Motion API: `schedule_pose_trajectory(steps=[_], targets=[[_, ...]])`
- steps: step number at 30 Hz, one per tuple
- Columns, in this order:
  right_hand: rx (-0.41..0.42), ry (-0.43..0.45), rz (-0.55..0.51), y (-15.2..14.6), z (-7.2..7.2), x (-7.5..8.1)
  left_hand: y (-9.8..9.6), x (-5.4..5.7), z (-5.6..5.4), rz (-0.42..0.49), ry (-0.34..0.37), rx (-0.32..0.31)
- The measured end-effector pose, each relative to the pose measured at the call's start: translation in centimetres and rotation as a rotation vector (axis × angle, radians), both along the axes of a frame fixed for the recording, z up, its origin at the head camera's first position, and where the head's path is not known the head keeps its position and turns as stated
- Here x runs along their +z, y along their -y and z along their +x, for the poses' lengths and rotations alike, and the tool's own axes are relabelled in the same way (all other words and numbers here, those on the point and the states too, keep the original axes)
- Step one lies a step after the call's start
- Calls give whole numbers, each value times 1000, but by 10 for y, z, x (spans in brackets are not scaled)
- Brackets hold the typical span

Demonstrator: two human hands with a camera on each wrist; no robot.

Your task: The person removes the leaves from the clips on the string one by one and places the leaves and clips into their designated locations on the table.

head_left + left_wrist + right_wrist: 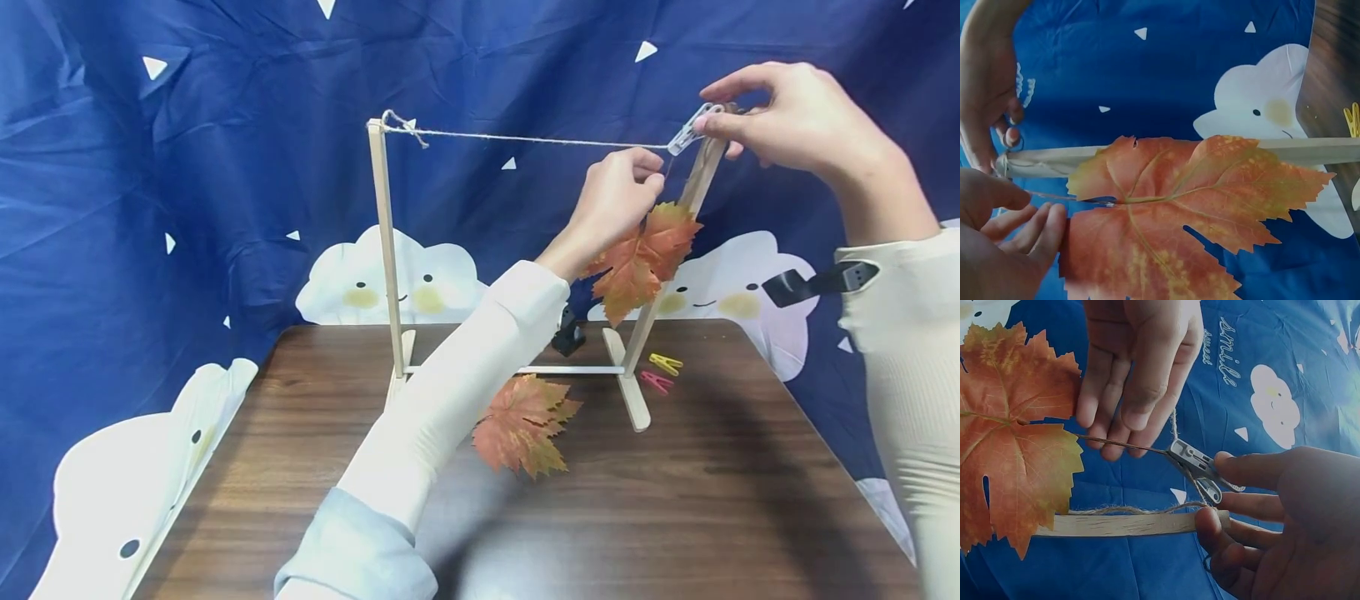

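In the head view, my right hand (806, 121) pinches a whitish-grey clothespin (684, 133) at the string's right end, beside the wooden post top. Its nose sits at the string (525, 138) and the thin stem (1129, 444) of an orange maple leaf (1016, 437), as the right wrist view shows. My left hand (618, 187) is just below the string, fingers fairly straight. The stem crosses its fingertips while the thumb lies beside the stem. That leaf hangs in front of the right post (701, 179). Another maple leaf (521, 425) lies on the table.
The wooden stand has a left post (386, 250), a white crossbar (573, 369) and flat feet. By its right foot (633, 404) lie a yellow clothespin (666, 363) and a pink clothespin (657, 382). Behind the brown table (675, 500) hangs a blue cloth (262, 125) with clouds.
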State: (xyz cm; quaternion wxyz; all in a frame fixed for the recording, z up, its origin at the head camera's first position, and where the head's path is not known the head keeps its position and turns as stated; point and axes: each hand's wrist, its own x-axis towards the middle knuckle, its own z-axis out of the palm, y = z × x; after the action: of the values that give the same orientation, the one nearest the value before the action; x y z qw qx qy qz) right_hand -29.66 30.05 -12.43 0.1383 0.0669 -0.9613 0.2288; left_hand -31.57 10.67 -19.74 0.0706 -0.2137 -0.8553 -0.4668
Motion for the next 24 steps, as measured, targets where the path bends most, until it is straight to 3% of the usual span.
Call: schedule_pose_trajectory(steps=[9,24], targets=[[0,-15,-23,0,-1,0,-11,2,-1,-4,-8,-11],[-22,-87,-127,8,1,0,-8,4,-3,-8,-47,24]])
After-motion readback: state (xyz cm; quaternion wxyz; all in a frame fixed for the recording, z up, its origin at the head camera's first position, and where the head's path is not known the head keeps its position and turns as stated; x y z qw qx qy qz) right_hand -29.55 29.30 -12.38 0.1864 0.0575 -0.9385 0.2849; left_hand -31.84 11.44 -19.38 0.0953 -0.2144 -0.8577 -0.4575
